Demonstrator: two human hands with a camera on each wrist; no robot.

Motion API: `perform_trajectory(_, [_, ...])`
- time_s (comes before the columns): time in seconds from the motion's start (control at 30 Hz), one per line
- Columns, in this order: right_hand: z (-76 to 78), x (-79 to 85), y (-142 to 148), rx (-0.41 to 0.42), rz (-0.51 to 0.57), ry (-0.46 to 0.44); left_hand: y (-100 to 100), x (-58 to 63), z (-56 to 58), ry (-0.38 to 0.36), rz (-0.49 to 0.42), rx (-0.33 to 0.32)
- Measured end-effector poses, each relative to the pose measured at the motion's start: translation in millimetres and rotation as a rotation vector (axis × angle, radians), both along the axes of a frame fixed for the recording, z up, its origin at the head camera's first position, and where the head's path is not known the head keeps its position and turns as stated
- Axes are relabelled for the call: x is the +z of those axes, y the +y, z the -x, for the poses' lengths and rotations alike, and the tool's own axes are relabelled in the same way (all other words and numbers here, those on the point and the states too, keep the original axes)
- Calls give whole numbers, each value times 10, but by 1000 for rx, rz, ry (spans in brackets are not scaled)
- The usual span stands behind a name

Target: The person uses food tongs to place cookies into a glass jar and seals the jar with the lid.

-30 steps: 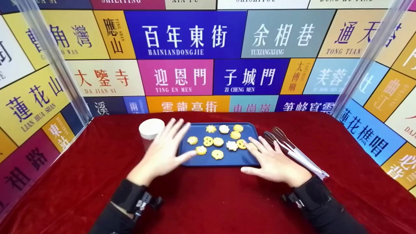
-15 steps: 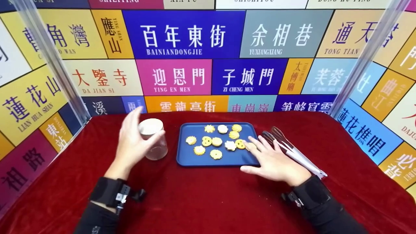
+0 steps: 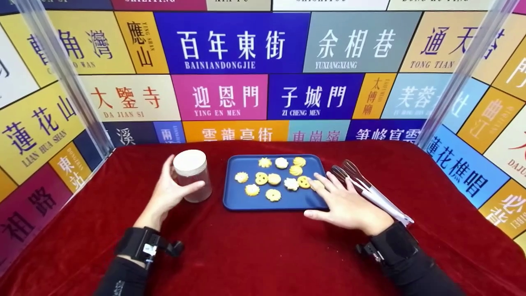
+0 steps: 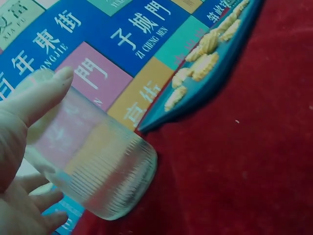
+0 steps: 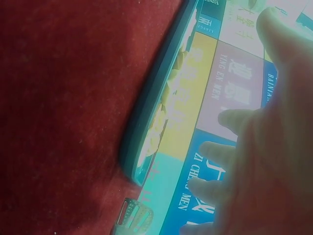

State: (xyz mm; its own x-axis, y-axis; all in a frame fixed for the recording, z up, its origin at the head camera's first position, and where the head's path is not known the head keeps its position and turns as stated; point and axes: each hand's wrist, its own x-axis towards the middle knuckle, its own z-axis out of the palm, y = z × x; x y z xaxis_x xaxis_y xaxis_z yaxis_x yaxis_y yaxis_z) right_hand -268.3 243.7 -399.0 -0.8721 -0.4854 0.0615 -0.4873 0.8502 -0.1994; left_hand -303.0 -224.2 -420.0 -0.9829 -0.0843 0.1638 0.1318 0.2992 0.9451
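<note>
On the left of the red cloth, a clear ribbed jar (image 3: 199, 194) stands under a pale round lid (image 3: 190, 161). My left hand (image 3: 169, 188) grips its side, thumb across the front and fingers round the far left. The left wrist view has the glass body (image 4: 110, 166) between thumb and spread fingers. Several yellowish cookies (image 3: 274, 179) lie scattered over a blue tray (image 3: 242, 202) in the middle. Above the tray's right end, my right hand (image 3: 347, 203) is held flat, fingers stretched out and holding nothing; it covers that corner.
Tongs (image 3: 372, 195) with dark brown heads lie just right of the tray, handles slanting toward the near right. A wall of colourful printed signs (image 3: 230, 43) rises behind the table, with clear upright posts (image 3: 74, 78) at both back corners.
My left hand has swung left from over the tray's left end to the jar, and its thumb and fingers now go round it. My right hand has stayed put.
</note>
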Motion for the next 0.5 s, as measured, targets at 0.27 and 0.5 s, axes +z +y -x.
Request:
perform_trajectory(0.27, [5,-8,-3,0,-10,-9,148,-202,58,5,-87,22])
perform_trajectory(0.5, [-2,-8,10,4,-9,-22,206,-301,91,26,-88,78])
